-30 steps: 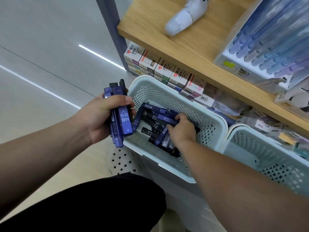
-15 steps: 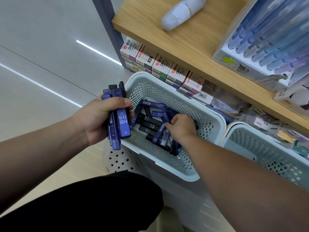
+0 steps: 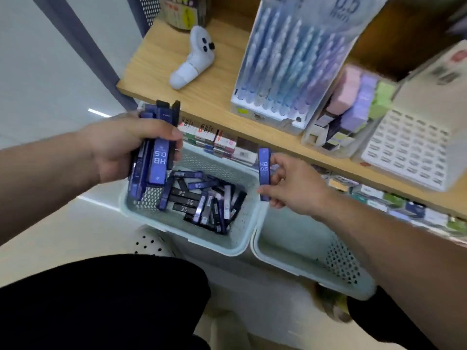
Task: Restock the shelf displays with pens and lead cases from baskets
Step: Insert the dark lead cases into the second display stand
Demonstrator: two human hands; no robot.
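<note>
Having been buried among the loose lead cases (image 3: pixel 202 203) in the left basket (image 3: pixel 202 245) half a second ago, the right hand (image 3: pixel 293 190) is now seen raised clear of it. A single lead case (image 3: pixel 264 170) is pinched upright between its thumb and fingers, with the "HB 0.5" print turned to the camera. The case is held over the rims where the left basket meets the right basket (image 3: pixel 290 258), just below the edge of the wooden shelf (image 3: pixel 156 61). The bundle of lead cases (image 3: pixel 158 160) is gripped as before in the closed left hand (image 3: pixel 121 147), above the left basket's near corner. More of the shelf and its pen display (image 3: pixel 290 61) is shown than earlier.
</note>
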